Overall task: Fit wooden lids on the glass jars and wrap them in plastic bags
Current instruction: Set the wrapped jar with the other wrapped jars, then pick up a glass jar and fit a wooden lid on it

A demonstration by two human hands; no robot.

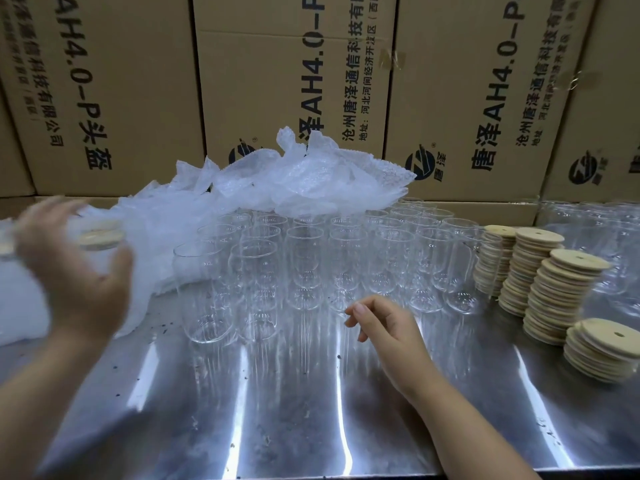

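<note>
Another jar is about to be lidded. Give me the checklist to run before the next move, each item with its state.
1. Right hand free: ok, it holds nothing.
2. Open jars upright in front of it: ok.
3. Wooden lids stacked at the right: ok.
4. Bubble bags piled behind the jars: ok.
5. Left hand grip on the lidded jar: cannot tell, blurred.

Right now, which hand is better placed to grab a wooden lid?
Right. The right hand is empty and nearer the stacks of round pale wooden lids; the left hand is far left, blurred, at a lidded clear glass jar.
</note>
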